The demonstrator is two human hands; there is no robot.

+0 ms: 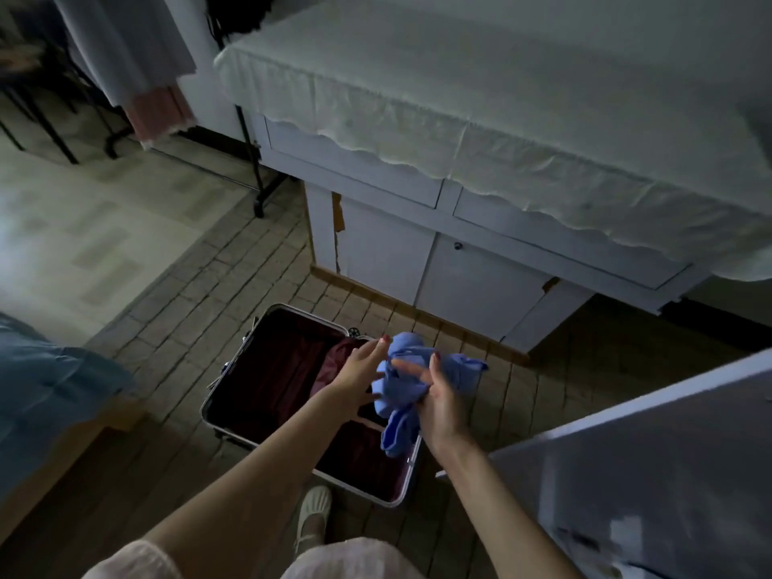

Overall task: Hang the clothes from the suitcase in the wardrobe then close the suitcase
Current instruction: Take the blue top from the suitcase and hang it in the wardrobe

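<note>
The suitcase [292, 394] lies open on the tiled floor [175, 328], in front of a white cabinet [417, 252]. Its shell has a metal frame rim and a dark red lining. A dark red fabric item [334, 361] lies inside, toward the far edge of the suitcase; the interior is too dim to identify anything more.

The blue garment [401, 394] is held in the air above the right side of the suitcase, crumpled into a loose bundle. It is light blue, soft, and creased, with one end hanging down toward the suitcase rim.

The right hand [438, 403] holds the blue garment, with the lower fingers curled around the fabric and the upper fingers partly extended. The left hand [359, 374] is spread wide, fingers straight, with the fingertips touching the left side of the bundle.

A pale cloth [459, 119] covers the top of the cabinet and hangs over its front edge. A light shoe [313, 516] stands on the floor at the near edge of the suitcase.
</note>
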